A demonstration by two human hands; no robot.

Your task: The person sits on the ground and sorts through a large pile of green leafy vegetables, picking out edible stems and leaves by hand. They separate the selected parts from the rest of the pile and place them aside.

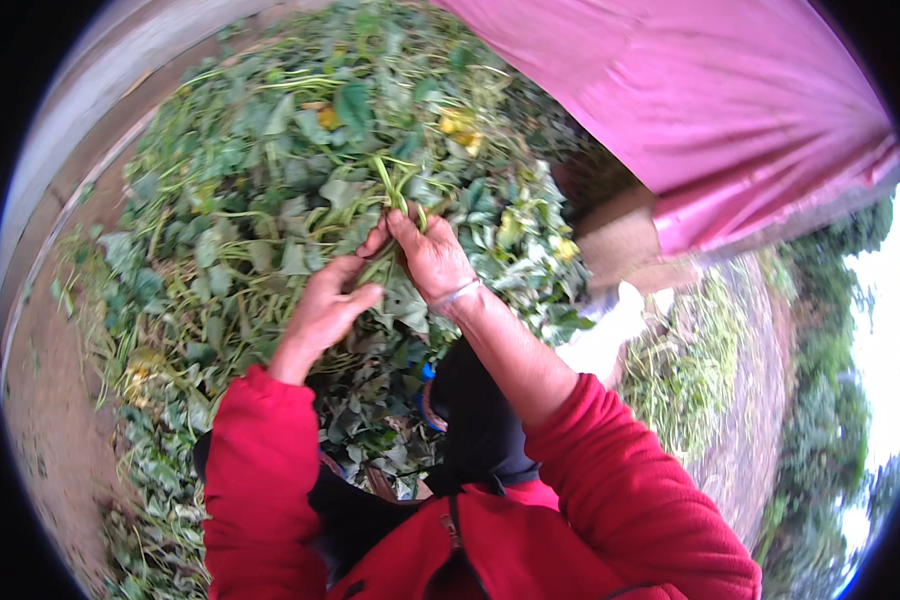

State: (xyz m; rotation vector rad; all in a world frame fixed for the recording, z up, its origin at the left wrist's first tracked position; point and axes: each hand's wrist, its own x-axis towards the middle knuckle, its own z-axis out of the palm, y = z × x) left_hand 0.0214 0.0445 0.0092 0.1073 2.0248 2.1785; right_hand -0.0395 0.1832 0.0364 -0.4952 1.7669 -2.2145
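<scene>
A small bunch of green leaf stalks (387, 180) is pinched between the thumb and fingers of my right hand (436, 255). A pale bangle circles that wrist. My left hand (334, 304) curls loosely around the lower end of the bunch, its thumb and fingers on either side of the stalks. Below and all around both hands spreads a large heap of cut leafy vines (247, 217), with green lobed leaves, long stalks and a few yellow leaves (461, 129).
A pink sheet (727, 97) hangs at the upper right. Beside my right forearm lies a white bag or cloth (607, 330), with a pile of pale green stalks (690, 367) beyond it. A low wall (105, 97) edges the bare floor (60, 420) on the left. Trees (817, 412) stand at the far right.
</scene>
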